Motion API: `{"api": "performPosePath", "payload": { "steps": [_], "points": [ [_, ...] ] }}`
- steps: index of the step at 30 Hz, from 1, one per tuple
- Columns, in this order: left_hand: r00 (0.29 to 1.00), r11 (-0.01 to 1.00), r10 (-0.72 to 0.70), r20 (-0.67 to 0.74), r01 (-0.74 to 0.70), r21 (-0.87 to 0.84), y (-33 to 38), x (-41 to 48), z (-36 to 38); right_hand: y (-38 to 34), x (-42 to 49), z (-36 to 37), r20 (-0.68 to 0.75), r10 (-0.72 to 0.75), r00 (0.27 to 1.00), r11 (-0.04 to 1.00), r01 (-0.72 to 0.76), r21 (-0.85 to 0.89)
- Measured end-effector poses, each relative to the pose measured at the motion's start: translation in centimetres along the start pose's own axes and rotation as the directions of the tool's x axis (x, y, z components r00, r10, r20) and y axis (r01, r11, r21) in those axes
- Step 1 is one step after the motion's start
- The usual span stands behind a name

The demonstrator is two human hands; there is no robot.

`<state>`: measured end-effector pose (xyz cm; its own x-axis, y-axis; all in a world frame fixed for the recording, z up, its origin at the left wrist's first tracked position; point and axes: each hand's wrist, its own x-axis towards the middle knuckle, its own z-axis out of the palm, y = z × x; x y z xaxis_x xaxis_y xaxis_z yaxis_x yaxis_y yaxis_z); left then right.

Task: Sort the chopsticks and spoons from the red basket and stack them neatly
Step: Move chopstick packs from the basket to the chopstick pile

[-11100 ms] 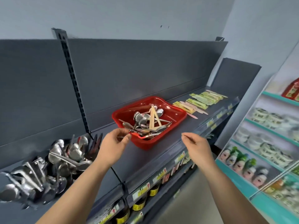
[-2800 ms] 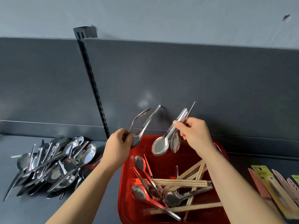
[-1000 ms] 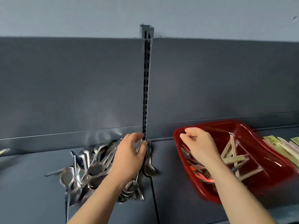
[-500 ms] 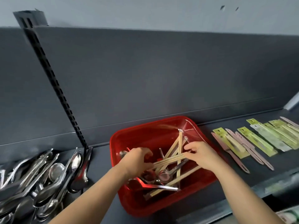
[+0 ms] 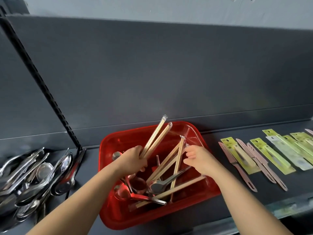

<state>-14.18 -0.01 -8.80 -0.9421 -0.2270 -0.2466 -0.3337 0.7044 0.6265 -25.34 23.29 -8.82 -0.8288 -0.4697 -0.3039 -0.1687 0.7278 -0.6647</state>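
1. A dark grey shop shelf (image 5: pixel 254 200) holds everything.
2. A red basket (image 5: pixel 118 217) at centre contains loose steel spoons (image 5: pixel 159 185) and crossed, clear-wrapped wooden chopsticks (image 5: pixel 169 163).
3. A heap of steel spoons (image 5: pixel 33 175) lies well left of the basket.
4. Yellow-green carded packs (image 5: pixel 271 153) lie in a row on the right, their print too blurred to read.
5. The left hand (image 5: pixel 132 158) grips two wrapped chopstick pairs (image 5: pixel 157 136) above the basket.
6. The right hand (image 5: pixel 198 158) hovers over the basket, loosely curled, seemingly holding nothing.
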Motion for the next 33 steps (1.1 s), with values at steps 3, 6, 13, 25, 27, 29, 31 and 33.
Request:
{"api": "performPosePath", "payload": {
  "steps": [3, 6, 13, 25, 27, 29, 31, 33],
  "points": [
    [1.000, 0.997, -0.015, -0.008, 0.015, -0.079, 1.3, 0.5, 1.1, -0.4, 0.5, 0.4, 0.064, 0.036, 0.997, 0.997, -0.031, -0.065],
    [0.996, 0.994, -0.068, 0.052, 0.073, -0.085, 2.0, 0.9, 2.2, -0.6, 0.8, 0.5, 0.090, 0.034, 0.995, 0.994, -0.024, -0.108],
    [0.985, 0.987, -0.151, 0.082, 0.154, -0.035, 1.2, 1.4, 2.5, -0.9, 1.0, 1.3, 0.024, 0.018, 1.000, 0.980, -0.013, -0.198],
    [1.000, 0.908, 0.003, -0.013, -0.009, -0.418, 0.9, -0.6, -0.2, -2.1, 2.7, 2.3, 0.019, 0.252, 0.967, 0.940, -0.240, -0.243],
    [0.997, 0.908, 0.030, -0.069, -0.056, -0.414, 1.1, -0.8, -0.4, -2.2, 2.7, 2.4, 0.021, 0.255, 0.967, 0.939, -0.243, -0.243],
    [0.992, 0.873, 0.059, -0.109, -0.104, -0.477, 1.5, -0.9, -0.7, -2.5, 2.7, 2.5, -0.004, 0.254, 0.967, 0.930, -0.246, -0.274],
    [0.987, 0.840, 0.067, -0.149, -0.136, -0.525, 1.9, -1.0, -1.1, -2.7, 2.7, 2.6, 0.002, 0.269, 0.963, 0.932, -0.260, -0.252],
    [0.981, 0.832, 0.071, -0.183, -0.159, -0.531, 2.2, -1.0, -1.3, -2.6, 3.0, 2.7, 0.036, 0.286, 0.958, 0.947, -0.276, -0.165]
  ]
}}
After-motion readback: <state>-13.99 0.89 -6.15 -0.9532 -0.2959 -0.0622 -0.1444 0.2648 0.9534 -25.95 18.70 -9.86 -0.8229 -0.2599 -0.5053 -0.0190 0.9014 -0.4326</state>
